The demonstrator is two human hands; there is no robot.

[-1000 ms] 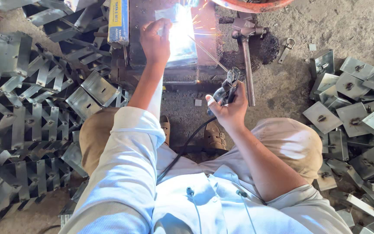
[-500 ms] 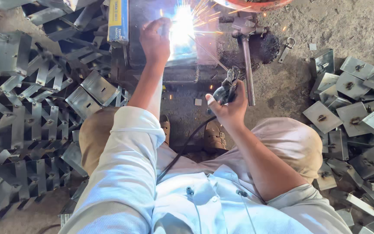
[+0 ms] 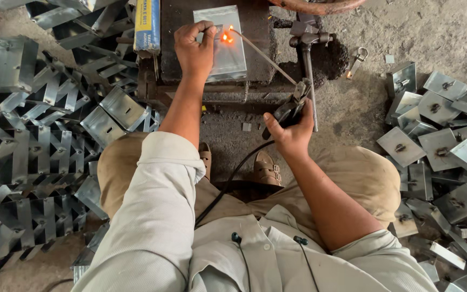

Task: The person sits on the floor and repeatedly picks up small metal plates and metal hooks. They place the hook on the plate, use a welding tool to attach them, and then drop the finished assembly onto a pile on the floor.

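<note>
L hand [image 3: 194, 50] pinches small part onto metal plate [image 3: 223, 42] on dark block [image 3: 255, 32]. R hand [image 3: 293, 132] grips electrode holder [image 3: 292, 108] w/ rod [image 3: 260, 51], tip glowing at plate. Hammer [image 3: 308, 65] just beside.

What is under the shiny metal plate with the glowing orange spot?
The metal plate lies flat on a dark block, which shows around its edges. The left hand holds its corner. Anything directly beneath the plate is covered.

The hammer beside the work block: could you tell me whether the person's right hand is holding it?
No, the right hand grips the electrode holder, while the hammer lies untouched on the ground beside it.
</note>
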